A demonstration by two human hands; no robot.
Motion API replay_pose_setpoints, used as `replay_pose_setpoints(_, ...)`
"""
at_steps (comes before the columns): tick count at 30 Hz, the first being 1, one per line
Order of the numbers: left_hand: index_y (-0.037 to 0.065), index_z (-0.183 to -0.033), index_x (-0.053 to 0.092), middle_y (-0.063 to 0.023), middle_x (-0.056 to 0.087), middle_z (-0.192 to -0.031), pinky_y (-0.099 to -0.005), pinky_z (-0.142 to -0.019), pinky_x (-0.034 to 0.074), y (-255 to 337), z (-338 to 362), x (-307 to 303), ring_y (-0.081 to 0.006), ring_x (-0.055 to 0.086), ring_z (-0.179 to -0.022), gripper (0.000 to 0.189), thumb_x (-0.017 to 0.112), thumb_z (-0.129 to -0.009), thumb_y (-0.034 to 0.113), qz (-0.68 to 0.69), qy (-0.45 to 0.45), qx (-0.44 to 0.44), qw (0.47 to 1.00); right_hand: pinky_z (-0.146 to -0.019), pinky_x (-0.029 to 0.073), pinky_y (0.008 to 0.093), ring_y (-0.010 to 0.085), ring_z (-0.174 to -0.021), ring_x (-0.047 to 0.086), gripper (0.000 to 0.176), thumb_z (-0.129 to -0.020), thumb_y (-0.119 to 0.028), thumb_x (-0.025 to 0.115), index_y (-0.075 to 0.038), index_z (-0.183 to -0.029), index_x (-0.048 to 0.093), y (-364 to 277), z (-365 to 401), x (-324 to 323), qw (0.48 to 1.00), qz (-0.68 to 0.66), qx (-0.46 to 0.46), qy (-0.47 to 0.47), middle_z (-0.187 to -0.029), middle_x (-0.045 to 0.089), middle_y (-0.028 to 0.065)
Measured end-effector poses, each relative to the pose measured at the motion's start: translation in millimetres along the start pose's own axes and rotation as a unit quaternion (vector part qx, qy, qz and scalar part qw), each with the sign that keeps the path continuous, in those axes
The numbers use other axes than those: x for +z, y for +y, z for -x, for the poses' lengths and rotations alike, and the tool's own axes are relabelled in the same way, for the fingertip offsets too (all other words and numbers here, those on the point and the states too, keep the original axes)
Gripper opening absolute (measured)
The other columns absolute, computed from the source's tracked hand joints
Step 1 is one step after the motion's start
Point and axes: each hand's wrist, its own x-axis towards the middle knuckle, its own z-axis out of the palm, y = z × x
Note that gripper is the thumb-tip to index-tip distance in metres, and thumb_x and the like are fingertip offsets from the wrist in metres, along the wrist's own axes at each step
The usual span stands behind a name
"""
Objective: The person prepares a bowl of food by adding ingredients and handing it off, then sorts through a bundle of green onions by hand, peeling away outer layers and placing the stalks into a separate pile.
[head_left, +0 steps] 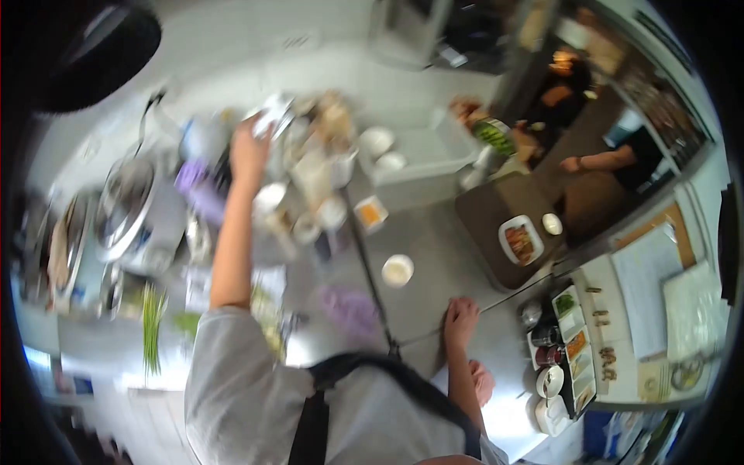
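Note:
My left hand (249, 147) stretches far forward over the cluttered back of the counter. Its fingers are closed at a shiny white-and-silver item (273, 112), blurred by motion, whose kind I cannot tell. Beside that forearm lie a purple bottle-like object (200, 190) and pale containers (314, 174). My right hand (462, 313) rests on the steel counter with its fingers curled in, nothing showing in them. A small round white bowl (397, 270) with pale contents is to its upper left. Partly behind my right forearm is another hand (481, 381).
A brown tray (488, 232) carries a white dish of food (521, 240). Condiment containers (573, 349) line the right side. Green stalks (153, 329) lie at left, near a purple crumpled bag (349, 310). A person in dark clothes (639, 159) stands beyond the pass.

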Motion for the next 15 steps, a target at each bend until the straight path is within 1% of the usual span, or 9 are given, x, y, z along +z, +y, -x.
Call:
replay_pose_setpoints(3, 0.007, -0.096, 0.070, -0.0135, 0.067, -0.095, -0.0391, -0.076, 0.049, 58.2, 129.5, -52.8, -0.0317, 0.064, -0.087, 0.020, 0.060, -0.083, 0.019, 0.068, -0.110, -0.004, 0.992, -0.090, 0.040, 0.0455, 0.0358, -0.104, 0.050, 0.016, -0.089, -0.017, 0.057, -0.007, -0.100, 0.062, 10.8, 3.3, 6.7, 0.999, -0.023, -0.045, 0.004, -0.113, 0.055, 0.0151)
replay_pose_setpoints(4, 0.006, -0.090, 0.071, -0.0123, 0.067, -0.093, -0.0391, -0.078, 0.049, 72.9, 172.9, -62.8, -0.0313, 0.063, -0.087, 0.017, 0.062, -0.079, 0.016, 0.051, -0.165, -0.024, 0.985, -0.091, 0.039, 0.0451, 0.0354, -0.107, 0.049, 0.016, -0.089, -0.017, 0.057, -0.007, -0.101, 0.062, 12.3, 6.7, 9.0, 0.998, -0.024, -0.052, 0.015, -0.114, 0.055, 0.0154)
replay_pose_setpoints(5, 0.007, -0.091, 0.071, -0.0138, 0.067, -0.089, -0.0408, -0.079, 0.049, 70.1, 215.1, -59.6, -0.0322, 0.061, -0.087, 0.018, 0.065, -0.076, 0.015, 0.014, -0.183, 0.028, 0.983, -0.092, 0.039, 0.0451, 0.0351, -0.108, 0.048, 0.017, -0.089, -0.017, 0.057, -0.007, -0.103, 0.061, 8.5, 13.2, 7.8, 0.998, -0.036, -0.043, 0.009, -0.115, 0.055, 0.0157)
replay_pose_setpoints(6, 0.008, -0.091, 0.071, -0.0148, 0.065, -0.091, -0.0413, -0.080, 0.049, 63.0, 251.4, -55.3, -0.0332, 0.059, -0.091, 0.019, 0.067, -0.075, 0.016, -0.024, -0.241, 0.068, 0.968, -0.093, 0.039, 0.0452, 0.0349, -0.110, 0.048, 0.018, -0.089, -0.017, 0.057, -0.007, -0.104, 0.061, 1.7, 15.2, 4.5, 0.998, -0.048, -0.034, 0.006, -0.116, 0.054, 0.0161)
replay_pose_setpoints(7, 0.014, -0.100, 0.071, -0.0122, 0.061, -0.108, -0.0400, -0.086, 0.046, 61.7, 286.4, -54.2, -0.0332, 0.053, -0.101, 0.027, 0.069, -0.074, 0.022, -0.069, -0.308, 0.037, 0.948, -0.094, 0.039, 0.0452, 0.0346, -0.112, 0.047, 0.020, -0.089, -0.018, 0.057, -0.007, -0.106, 0.061, -6.3, 15.9, 2.0, 0.998, -0.062, -0.027, 0.005, -0.117, 0.054, 0.0164)
replay_pose_setpoints(9, 0.014, -0.104, 0.070, -0.0091, 0.054, -0.121, -0.0412, -0.093, 0.042, 61.0, 331.6, -45.8, -0.0314, 0.047, -0.111, 0.034, 0.070, -0.073, 0.026, -0.151, -0.358, 0.041, 0.920, -0.096, 0.038, 0.0455, 0.0347, -0.113, 0.046, 0.024, -0.089, -0.018, 0.058, -0.008, -0.111, 0.060, -31.3, 23.4, 2.8, 0.993, -0.108, -0.047, -0.027, -0.120, 0.053, 0.0164)
replay_pose_setpoints(11, 0.013, -0.106, 0.069, -0.0084, 0.053, -0.118, -0.0428, -0.096, 0.038, 55.4, 361.5, -35.6, -0.0293, 0.046, -0.112, 0.036, 0.069, -0.073, 0.027, -0.188, -0.251, 0.171, 0.934, -0.097, 0.037, 0.0455, 0.0350, -0.114, 0.046, 0.027, -0.089, -0.019, 0.058, -0.009, -0.114, 0.060, -67.8, 35.9, 7.0, 0.982, -0.147, -0.100, -0.061, -0.121, 0.052, 0.0161)
replay_pose_setpoints(13, 0.012, -0.104, 0.068, -0.0086, 0.054, -0.110, -0.0434, -0.098, 0.036, 37.6, 383.2, -17.0, -0.0279, 0.047, -0.110, 0.033, 0.068, -0.074, 0.028, -0.222, -0.220, 0.229, 0.922, -0.098, 0.037, 0.0452, 0.0354, -0.115, 0.045, 0.030, -0.087, -0.018, 0.060, -0.010, -0.116, 0.060, -110.1, 51.0, 15.4, 0.963, -0.179, -0.181, -0.093, -0.123, 0.052, 0.0153)
replay_pose_setpoints(15, 0.012, -0.103, 0.067, -0.0085, 0.053, -0.108, -0.0442, -0.098, 0.034, 32.0, 377.6, -11.7, -0.0279, 0.047, -0.108, 0.032, 0.068, -0.075, 0.029, -0.209, -0.286, 0.240, 0.904, -0.098, 0.037, 0.0454, 0.0356, -0.115, 0.045, 0.030, -0.085, -0.017, 0.062, -0.010, -0.114, 0.062, -137.6, 68.5, 30.5, 0.948, -0.169, -0.238, -0.127, -0.122, 0.052, 0.0146)
